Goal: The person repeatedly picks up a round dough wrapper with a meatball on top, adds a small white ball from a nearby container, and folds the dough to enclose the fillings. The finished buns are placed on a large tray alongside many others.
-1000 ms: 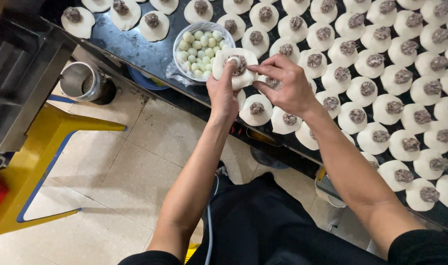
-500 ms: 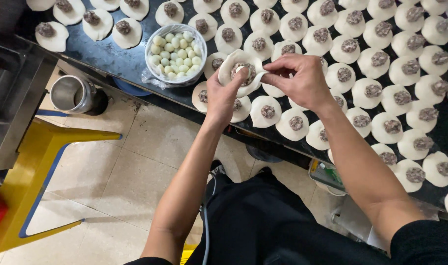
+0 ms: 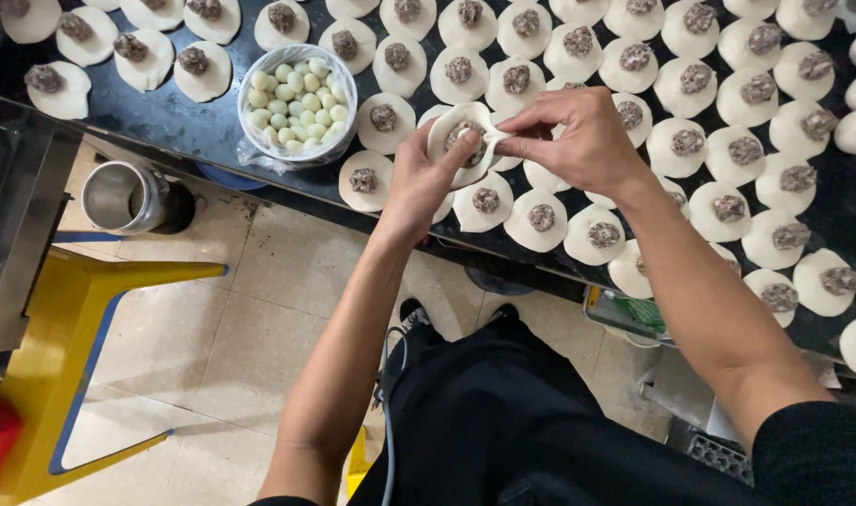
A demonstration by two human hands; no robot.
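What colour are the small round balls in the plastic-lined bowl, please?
Pale green small round balls, some nearly white; the head view shows them.

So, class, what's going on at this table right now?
A person is shaping a filled dough round. The left hand cups it from below while the right hand pinches its edge into a pleat. On the dark table lie many more flat dough rounds, each topped with a dab of dark filling. A bowl of small pale balls stands to the left, and a metal cup sits lower down.

Bowl (image 3: 297, 101) of pale green balls left of the hands; metal cup (image 3: 120, 197) farther left, lower; yellow frame (image 3: 67, 309) below.
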